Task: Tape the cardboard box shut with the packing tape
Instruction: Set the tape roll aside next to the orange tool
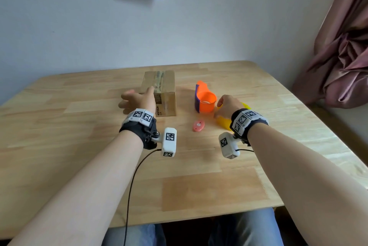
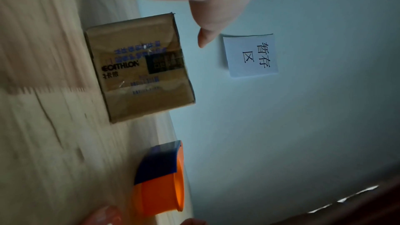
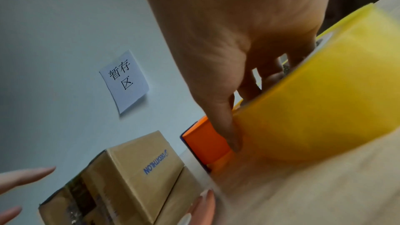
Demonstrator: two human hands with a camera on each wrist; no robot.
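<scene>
A small brown cardboard box stands at the table's far middle, its flaps down, with a shiny strip along the top seam. It also shows in the wrist views. My left hand hovers open at the box's near left corner, fingers spread; contact is unclear. My right hand grips a yellow roll of packing tape, thumb on the outer face and fingers curled into its core. The roll lies on the table, mostly hidden by my wrist.
An orange and purple tape dispenser stands between the box and the yellow roll. A small pink oval object lies in front of it. The wooden table meets a white wall carrying a paper note. A pink curtain hangs at right.
</scene>
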